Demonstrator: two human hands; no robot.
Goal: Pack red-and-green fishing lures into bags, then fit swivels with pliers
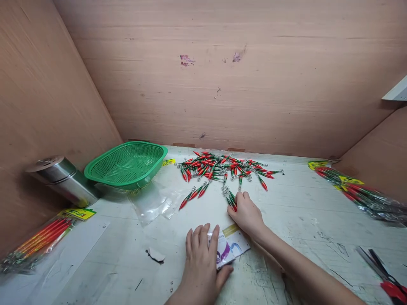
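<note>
Fingers of the right hand pinch lures; left fingers spread over printed packets; yellow label reads "LURE".

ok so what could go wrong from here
The small bunch of lures in the right hand has wire prongs that might prick or snag. In the pile of lures, prongs lie among the bodies, so pieces could tangle. The scissors at the right have their blades apart and might nick a reaching arm.

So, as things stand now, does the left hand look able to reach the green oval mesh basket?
Probably yes, with some stretching: between the left hand and the green oval mesh basket lie thin clear plastic bags, which should hardly block it.
</note>
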